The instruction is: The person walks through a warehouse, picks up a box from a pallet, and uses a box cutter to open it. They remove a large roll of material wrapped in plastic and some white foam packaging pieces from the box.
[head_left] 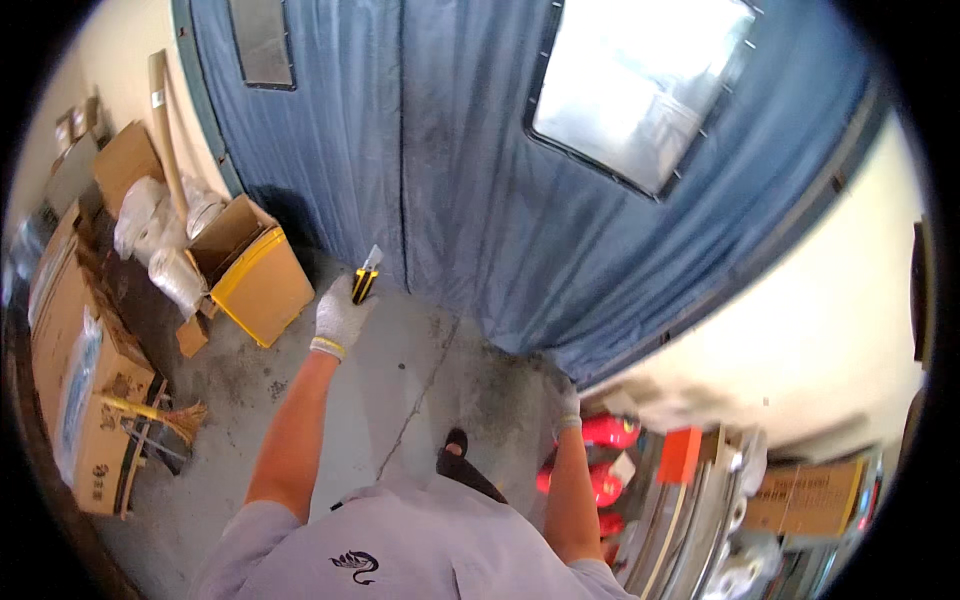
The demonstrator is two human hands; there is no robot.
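My left hand (340, 320), in a pale knit glove with a yellow cuff edge, grips a yellow-and-black utility knife (366, 280). Its grey blade points up and away from me, in front of the blue curtain (470, 160). On the right, my gloved right hand (566, 400) is low beside the curtain's lower right edge. That hand is blurred against the floor and wall, so its fingers cannot be made out. I see no object in it.
An opened cardboard box (265, 285) stands left of my left hand, near plastic-wrapped rolls (175, 275). Larger cartons (105, 400) and a broom (180, 420) lie farther left. Red fire extinguishers (605, 432) and long stacked pieces (660, 530) are at the right. Clear windows (640, 90) are set in the curtain.
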